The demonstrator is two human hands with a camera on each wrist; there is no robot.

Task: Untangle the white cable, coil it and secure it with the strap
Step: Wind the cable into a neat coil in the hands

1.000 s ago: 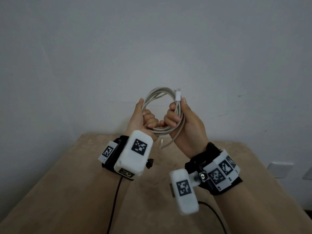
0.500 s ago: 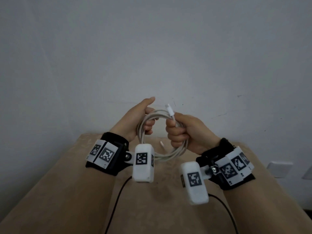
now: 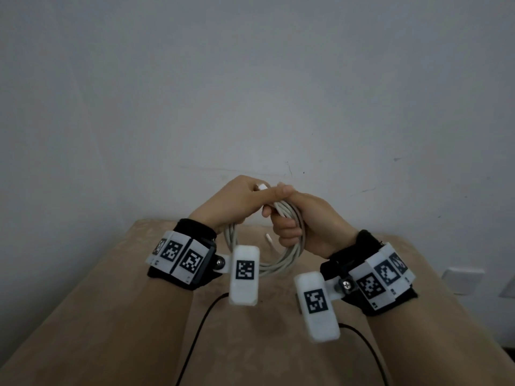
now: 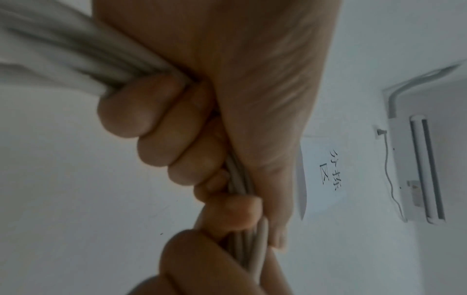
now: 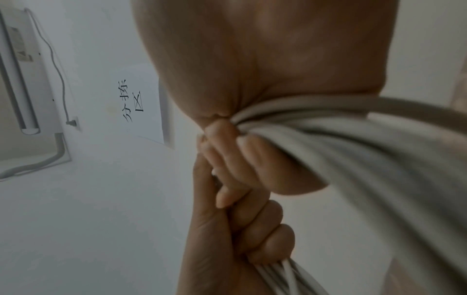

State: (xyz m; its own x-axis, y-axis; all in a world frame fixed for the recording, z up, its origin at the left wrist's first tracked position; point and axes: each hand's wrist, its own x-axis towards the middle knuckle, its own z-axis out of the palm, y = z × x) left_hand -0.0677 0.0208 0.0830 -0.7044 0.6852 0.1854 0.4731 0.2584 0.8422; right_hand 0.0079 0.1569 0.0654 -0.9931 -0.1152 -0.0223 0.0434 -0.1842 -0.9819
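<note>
The white cable (image 3: 289, 254) is gathered into a coil of several loops that hangs over the table. My left hand (image 3: 242, 201) and right hand (image 3: 301, 224) meet at the top of the coil, both with fingers curled round the bundled strands. One white plug end (image 3: 262, 187) pokes out above my left thumb. A second cable end (image 3: 269, 237) dangles inside the loop. The left wrist view has my left hand's fingers (image 4: 156, 127) wrapped on the cable (image 4: 63, 55). In the right wrist view my fingers (image 5: 252, 163) clamp the cable (image 5: 353, 149). No strap shows.
A beige table (image 3: 111, 316) lies below my arms, up against a grey wall. Black cords (image 3: 200, 324) run from the wrist units across it. A wall socket plate (image 3: 462, 280) sits at the right. A paper sign (image 4: 331, 169) and an air conditioner (image 4: 424, 169) are on the wall.
Both hands dropped lower and closed together at the coil's top. The coil swung from standing upright between the hands to hanging beneath them, and my left hand rolled knuckles-up.
</note>
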